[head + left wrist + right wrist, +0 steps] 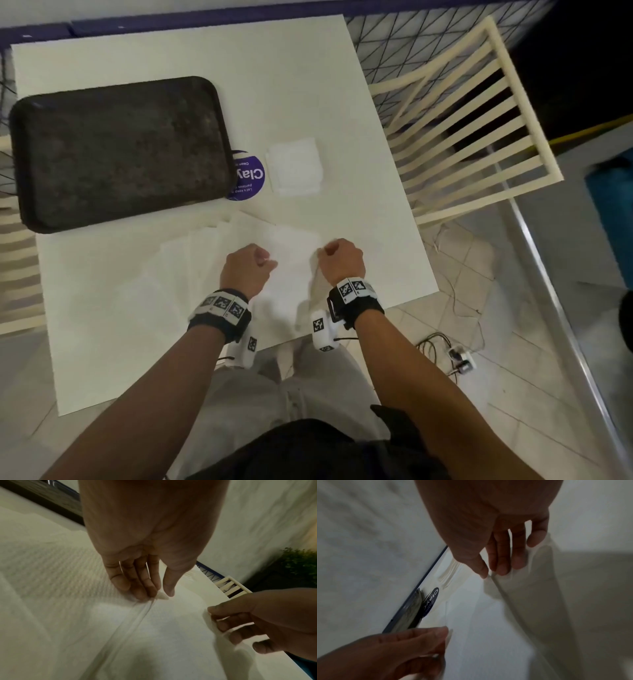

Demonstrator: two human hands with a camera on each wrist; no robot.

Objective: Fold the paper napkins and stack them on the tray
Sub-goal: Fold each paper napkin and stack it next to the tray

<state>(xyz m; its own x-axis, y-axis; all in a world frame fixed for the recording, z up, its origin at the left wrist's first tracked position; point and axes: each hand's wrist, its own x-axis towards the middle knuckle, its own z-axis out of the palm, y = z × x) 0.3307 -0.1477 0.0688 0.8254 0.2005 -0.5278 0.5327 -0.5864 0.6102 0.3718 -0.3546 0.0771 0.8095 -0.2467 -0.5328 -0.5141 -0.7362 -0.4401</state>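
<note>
Item: top napkin [294, 253] of a fanned pile, lying at the white table's [205, 61] near edge. Left hand [247, 267] and right hand [340, 261] are each pinching a corner, thumb meeting curled fingers. Folded napkin [295, 167] is sitting beside the dark tray [116, 150].

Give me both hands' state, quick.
Left hand: pinching the top napkin at its left edge.
Right hand: pinching the same napkin's right edge.
</note>
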